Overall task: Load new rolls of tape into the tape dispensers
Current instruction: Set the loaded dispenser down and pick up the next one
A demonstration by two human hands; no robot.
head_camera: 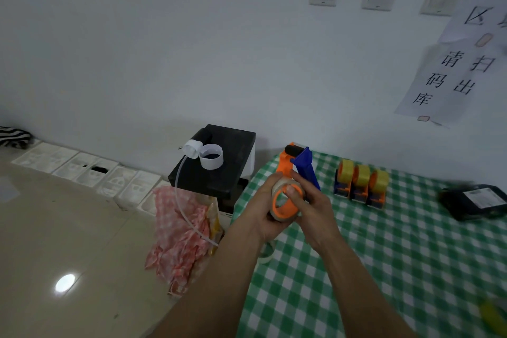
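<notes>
Tape roll [282,218] sits on the orange wheel of the tape dispenser [304,164], held over the table [397,255] edge. Left hand [263,206] wraps round the roll; right hand [318,208] grips the dispenser, thumb pressing. A crooked push could jam it or drop it.
</notes>
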